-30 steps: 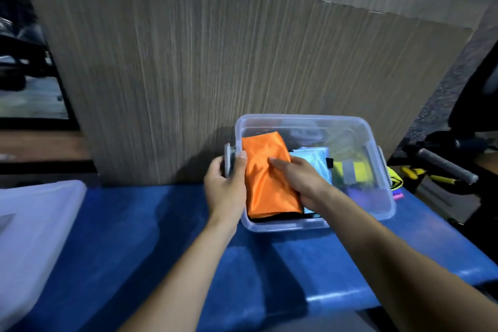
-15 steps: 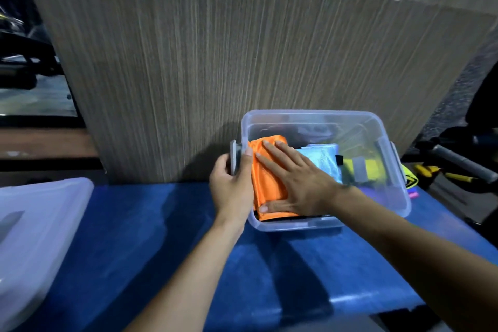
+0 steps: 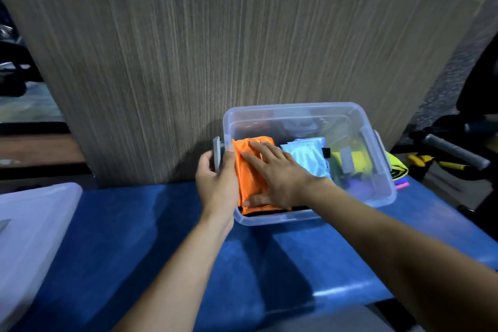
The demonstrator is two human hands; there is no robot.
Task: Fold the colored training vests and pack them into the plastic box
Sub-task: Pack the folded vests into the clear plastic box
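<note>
Atop orange vest (image 3: pixel 246 170) — right hand (image 3: pixel 280 175) stays flat.

Both hands reach forward: left hand (image 3: pixel 215 183) curled in a grip, right hand (image 3: pixel 280 175) flat, fingers straight

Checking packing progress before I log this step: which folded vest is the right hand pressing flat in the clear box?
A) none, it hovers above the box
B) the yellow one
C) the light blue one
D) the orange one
D: the right hand lies with straight fingers on the orange vest at the left end of the plastic box; the light blue vest sits beside it.
</note>
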